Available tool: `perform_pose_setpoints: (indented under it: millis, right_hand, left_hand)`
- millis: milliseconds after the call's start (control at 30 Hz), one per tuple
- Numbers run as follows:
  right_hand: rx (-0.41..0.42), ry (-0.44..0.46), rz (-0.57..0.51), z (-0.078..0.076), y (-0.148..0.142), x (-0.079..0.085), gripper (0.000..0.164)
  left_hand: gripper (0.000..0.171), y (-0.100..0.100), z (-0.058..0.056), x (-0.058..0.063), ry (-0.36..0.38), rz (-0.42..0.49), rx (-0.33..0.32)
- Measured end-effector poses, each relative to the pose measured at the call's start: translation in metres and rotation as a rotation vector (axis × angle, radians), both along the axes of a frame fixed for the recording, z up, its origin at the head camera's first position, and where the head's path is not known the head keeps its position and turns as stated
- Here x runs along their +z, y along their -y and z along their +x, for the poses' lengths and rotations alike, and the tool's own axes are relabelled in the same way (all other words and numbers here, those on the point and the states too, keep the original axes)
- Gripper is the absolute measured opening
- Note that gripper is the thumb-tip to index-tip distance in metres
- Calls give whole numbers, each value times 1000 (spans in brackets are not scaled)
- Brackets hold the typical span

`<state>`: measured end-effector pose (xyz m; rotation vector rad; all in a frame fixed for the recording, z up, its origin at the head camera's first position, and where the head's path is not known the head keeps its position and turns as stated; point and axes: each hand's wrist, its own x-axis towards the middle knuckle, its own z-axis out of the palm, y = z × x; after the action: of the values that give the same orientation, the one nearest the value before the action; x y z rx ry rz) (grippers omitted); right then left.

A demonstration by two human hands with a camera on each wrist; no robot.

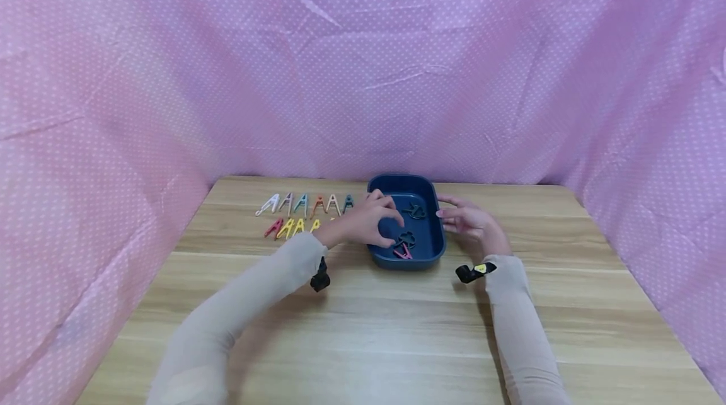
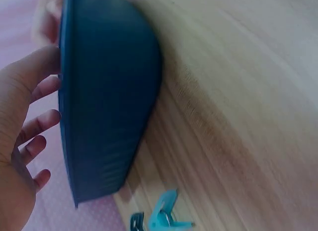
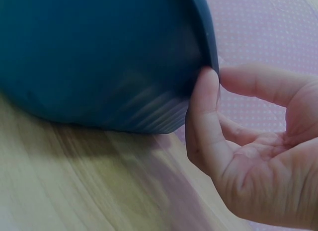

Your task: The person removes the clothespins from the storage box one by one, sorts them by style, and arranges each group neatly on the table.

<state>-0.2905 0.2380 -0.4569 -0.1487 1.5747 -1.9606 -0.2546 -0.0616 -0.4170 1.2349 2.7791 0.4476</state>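
A dark blue rectangular bin [image 1: 441, 238] sits on the table. My left hand [image 1: 368, 219] reaches over its left rim, fingers bent and spread, with nothing visible between them. In the left wrist view those fingertips [image 2: 48, 119] are right at the rim. At the opposite side, my right hand [image 3: 248, 146] pinches the bin's rim between thumb and fingers. Inside the bin lie a pink clothespin [image 1: 403, 253], a dark openwork shape [image 1: 406, 239] beside it, and a second dark openwork shape [image 1: 416, 211] farther back.
Left of the bin, clothespins stand in two rows: a back row with a white clothespin [image 1: 269, 205] at its end, and a front row with a red clothespin [image 1: 275, 227] and several yellow ones. My left forearm partly hides the front row. A pink dotted curtain [image 1: 363, 77] hangs behind the wooden table [image 1: 386, 329].
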Motion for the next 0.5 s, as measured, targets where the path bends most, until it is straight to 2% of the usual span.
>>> perform_pose_setpoints:
  millis: [167,500]
  right_hand:
    - [-6,6,-3,0,1,1,67]
    - [-4,12,-3,-1,0,-1,68]
  left_hand:
    - [36,-13,-1,-4,-7,-89,-72]
    - [30,-27,-4,-9,-5,-182,-87]
